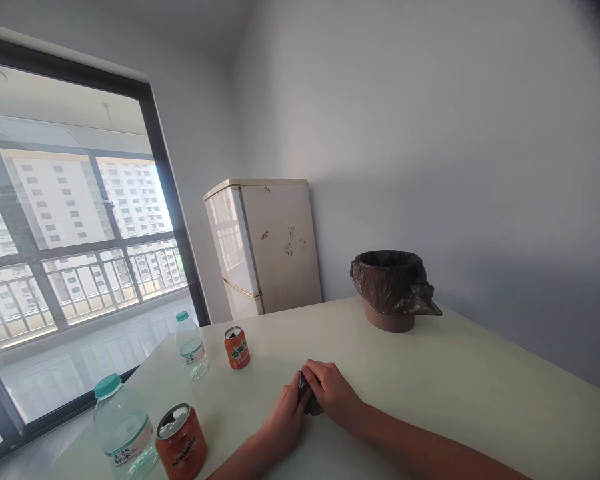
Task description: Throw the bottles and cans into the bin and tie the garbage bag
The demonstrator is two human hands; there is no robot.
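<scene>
My left hand [286, 415] and my right hand [336, 392] meet low over the middle of the table, both closed around a small dark, glossy object [305, 385]. Fingers cover much of it, so its kind cannot be made out. To the left of my hands stands an open orange soda can [237, 349]. A second orange can [181, 445] is nearer to me, also with its tab hole open. Beside the cans are two clear plastic bottles with green caps, a farther bottle [192, 348] and a nearer bottle [124, 433], both upright.
A brown bin [390, 321] lined with a dark plastic bag stands toward the back right of the pale table [430, 393]. Behind the table are a white refrigerator [285, 267] and a grey wall. A glass sliding door [80, 220] is on the left.
</scene>
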